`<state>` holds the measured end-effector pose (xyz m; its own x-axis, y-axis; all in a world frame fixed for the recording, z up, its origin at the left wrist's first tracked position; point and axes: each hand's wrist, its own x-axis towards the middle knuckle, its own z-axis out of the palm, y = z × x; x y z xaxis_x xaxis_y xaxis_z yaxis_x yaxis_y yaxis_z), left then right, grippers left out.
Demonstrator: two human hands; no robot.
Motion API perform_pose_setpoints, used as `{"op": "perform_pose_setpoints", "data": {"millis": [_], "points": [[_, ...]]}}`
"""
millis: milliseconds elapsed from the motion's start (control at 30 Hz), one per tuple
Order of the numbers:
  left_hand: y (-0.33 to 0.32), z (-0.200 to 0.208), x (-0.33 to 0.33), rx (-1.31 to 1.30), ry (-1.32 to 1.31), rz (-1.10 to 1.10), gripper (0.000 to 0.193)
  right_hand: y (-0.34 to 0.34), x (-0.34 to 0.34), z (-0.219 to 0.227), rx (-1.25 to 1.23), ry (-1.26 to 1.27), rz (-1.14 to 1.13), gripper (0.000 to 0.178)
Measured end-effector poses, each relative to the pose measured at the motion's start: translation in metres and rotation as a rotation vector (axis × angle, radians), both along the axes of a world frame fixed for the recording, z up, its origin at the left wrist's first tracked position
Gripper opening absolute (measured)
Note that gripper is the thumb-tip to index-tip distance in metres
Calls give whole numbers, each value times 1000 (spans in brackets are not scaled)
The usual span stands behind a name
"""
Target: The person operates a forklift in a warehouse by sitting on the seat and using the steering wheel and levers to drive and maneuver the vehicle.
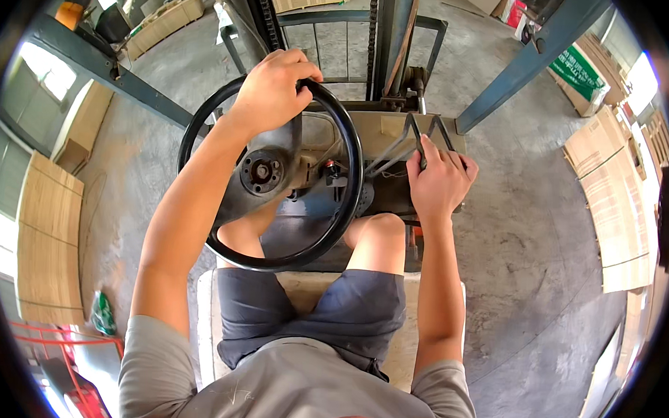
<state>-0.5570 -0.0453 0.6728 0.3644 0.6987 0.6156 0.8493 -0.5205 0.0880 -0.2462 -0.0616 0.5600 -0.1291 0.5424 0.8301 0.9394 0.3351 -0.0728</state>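
I sit at the controls of a forklift, behind a black steering wheel (357, 158). My left hand (271, 89) lies over the top of its rim, with the fingers curled round it and the thumb toward the inside. Off to the right, my right hand (440, 176) is closed at the dark grips of two bent metal control levers (411, 127). One grip shows between thumb and forefinger; how the other fingers meet the second lever is partly hidden. The wheel's round hub (263, 172) shows below my left wrist.
Ahead stands the forklift mast (388, 49) with chains and a load guard (437, 50). Blue-grey posts (527, 65) slant on both sides. Stacked boards (50, 236) line the left, and cardboard-wrapped stacks (607, 196) the right. Concrete floor (523, 289) lies around.
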Motion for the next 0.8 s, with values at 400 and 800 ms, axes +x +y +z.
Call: {"op": "perform_pose_setpoints", "data": {"millis": [400,800], "points": [[53,-20,8,-21,-109,-169,23,48,-42,0,-9,-1,-96,20],[83,-51,-1,-65,-141,-265,20,92,-71,-15,-22,2,-155,19]]}}
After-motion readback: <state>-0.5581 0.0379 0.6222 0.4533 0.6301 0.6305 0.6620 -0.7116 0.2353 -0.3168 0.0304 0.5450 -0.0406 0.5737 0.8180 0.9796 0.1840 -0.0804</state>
